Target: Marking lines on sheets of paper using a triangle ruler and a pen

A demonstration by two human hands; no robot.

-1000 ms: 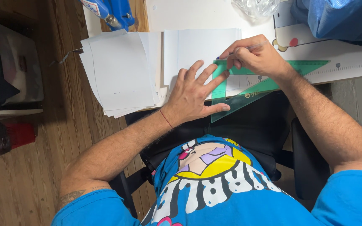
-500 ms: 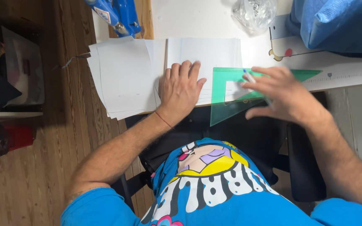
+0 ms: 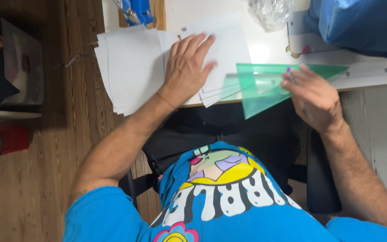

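My left hand lies flat, fingers spread, on a stack of white paper sheets at the table's front edge. A see-through green set square lies to the right of it, partly on the sheets and partly overhanging the edge. My right hand rests on the set square's right part, blurred by motion. Its fingers are closed around a thin pen with a purple tip. The two hands are apart.
The white table carries a blue bag at the back right, crumpled clear plastic and a blue tool at the back. A black chair is under me. Boxes and a red container stand on the wooden floor at left.
My left hand slid left, off the set square and onto the paper stack. My right hand came down from the ruler's far edge onto the set square, which shifted toward the table's front edge.
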